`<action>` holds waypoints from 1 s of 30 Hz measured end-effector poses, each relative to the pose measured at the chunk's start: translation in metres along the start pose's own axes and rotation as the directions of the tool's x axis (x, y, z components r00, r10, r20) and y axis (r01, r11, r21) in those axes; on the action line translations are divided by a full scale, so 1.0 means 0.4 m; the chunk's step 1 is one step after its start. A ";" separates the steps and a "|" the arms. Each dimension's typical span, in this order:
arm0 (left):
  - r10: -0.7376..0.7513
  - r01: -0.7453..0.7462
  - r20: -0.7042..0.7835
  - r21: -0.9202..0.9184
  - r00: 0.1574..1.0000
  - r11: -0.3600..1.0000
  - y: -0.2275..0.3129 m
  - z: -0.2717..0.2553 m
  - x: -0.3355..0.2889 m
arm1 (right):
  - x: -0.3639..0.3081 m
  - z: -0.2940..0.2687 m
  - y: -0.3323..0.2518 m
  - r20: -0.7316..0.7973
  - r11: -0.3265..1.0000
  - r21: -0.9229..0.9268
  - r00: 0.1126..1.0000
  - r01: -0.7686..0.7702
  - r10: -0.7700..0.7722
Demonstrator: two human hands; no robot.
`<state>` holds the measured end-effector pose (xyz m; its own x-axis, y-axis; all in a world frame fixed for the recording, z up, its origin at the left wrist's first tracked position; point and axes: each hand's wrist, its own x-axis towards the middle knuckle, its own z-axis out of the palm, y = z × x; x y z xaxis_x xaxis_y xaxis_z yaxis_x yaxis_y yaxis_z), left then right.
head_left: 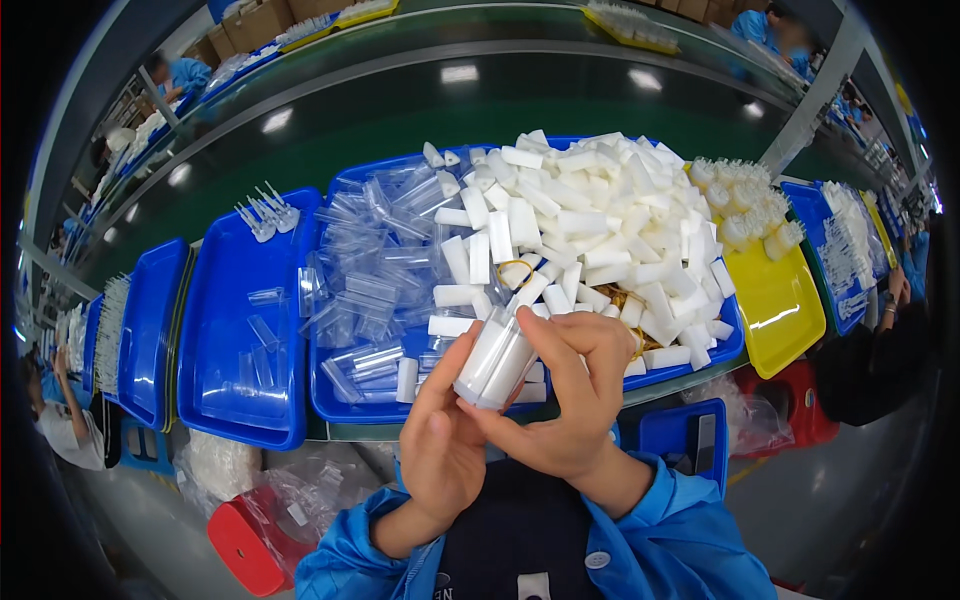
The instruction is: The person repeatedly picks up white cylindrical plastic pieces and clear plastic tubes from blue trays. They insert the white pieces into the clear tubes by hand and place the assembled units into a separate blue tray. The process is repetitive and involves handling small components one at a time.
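Just in front of my chest I hold a clear plastic tube (493, 368) with white foam pieces inside it, tilted up to the right. My right hand (572, 395) pinches it between thumb and fingers, thumb low and forefinger near the upper end. Along its left side lie the fingers of my left hand (440, 440), closed against it. Right behind the hands stands a wide blue tray (325, 385). Its left part carries loose clear plastic tubes (385, 255); a heap of white foam blocks (640, 210) fills the middle and right.
To the left, a blue tray (225, 370) has a few clear pieces and white nozzle-like parts (268, 212). On the right, a yellow tray (790, 330) bears clear-and-white assemblies (740, 200). A green conveyor (420, 110) runs behind. Red stools (245, 545) stand below; co-workers sit around.
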<state>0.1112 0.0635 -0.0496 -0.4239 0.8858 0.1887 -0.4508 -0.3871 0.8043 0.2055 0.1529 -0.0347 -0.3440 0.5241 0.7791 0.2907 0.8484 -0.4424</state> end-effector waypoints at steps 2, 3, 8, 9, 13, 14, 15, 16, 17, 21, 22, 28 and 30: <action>0.042 -0.042 -0.015 0.040 0.999 0.998 -0.006 0.002 -0.002 | 0.001 -0.007 -0.002 -0.035 0.999 0.039 0.999 -0.005 0.006; 0.062 -0.061 -0.020 0.060 0.998 0.996 -0.007 0.002 -0.004 | 0.002 -0.004 -0.008 -0.026 0.999 0.048 1.000 -0.016 0.018; 0.109 -0.101 -0.175 0.050 0.979 0.994 -0.005 -0.017 0.008 | 0.017 -0.014 -0.003 0.082 0.978 0.207 0.996 0.009 -0.026; 0.118 -0.111 -0.195 0.049 0.974 0.993 -0.001 -0.021 0.010 | 0.034 -0.053 0.015 0.150 0.970 0.243 0.988 -0.011 -0.027; 0.137 -0.130 -0.205 0.047 0.969 0.990 0.025 -0.048 -0.005 | 0.040 -0.168 0.143 0.232 0.981 -0.062 0.954 -0.182 0.191; 0.133 -0.126 -0.196 0.048 0.972 0.991 0.023 -0.043 -0.002 | 0.043 -0.190 0.163 0.272 0.967 -0.172 0.935 -0.187 0.230; 0.130 -0.123 -0.187 0.048 0.974 0.991 0.022 -0.038 0.001 | 0.045 -0.200 0.175 0.307 0.942 -0.280 0.913 -0.184 0.270; 0.119 -0.113 -0.172 0.047 0.978 0.993 0.015 -0.033 0.004 | 0.033 -0.196 0.190 0.300 0.945 -0.278 0.919 -0.172 0.256; 0.112 -0.105 -0.151 0.053 0.982 0.993 0.013 -0.032 0.005 | 0.020 -0.181 0.207 0.295 0.951 -0.266 0.926 -0.158 0.236; 0.103 -0.092 -0.143 0.083 0.984 0.992 0.013 -0.034 0.001 | 0.041 -0.172 0.239 0.100 0.959 0.059 0.958 -0.277 0.270; 0.103 -0.091 -0.149 0.088 0.983 0.992 0.016 -0.035 0.004 | 0.048 -0.169 0.237 0.103 0.874 0.266 0.914 -0.406 0.393; 0.138 -0.124 -0.084 0.150 0.987 0.981 0.005 -0.065 -0.006 | 0.074 -0.155 0.257 0.247 0.335 0.770 0.738 -0.543 0.628; 0.127 -0.106 -0.086 0.215 0.988 0.971 -0.001 -0.070 -0.008 | 0.083 -0.152 0.245 0.120 0.565 0.655 0.807 -0.502 0.578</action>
<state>0.0907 0.0537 -0.0661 -0.5442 0.8038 0.2403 -0.2234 -0.4149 0.8820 0.2766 0.2489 -0.0251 -0.2168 0.9222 0.3201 -0.2482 0.2651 -0.9317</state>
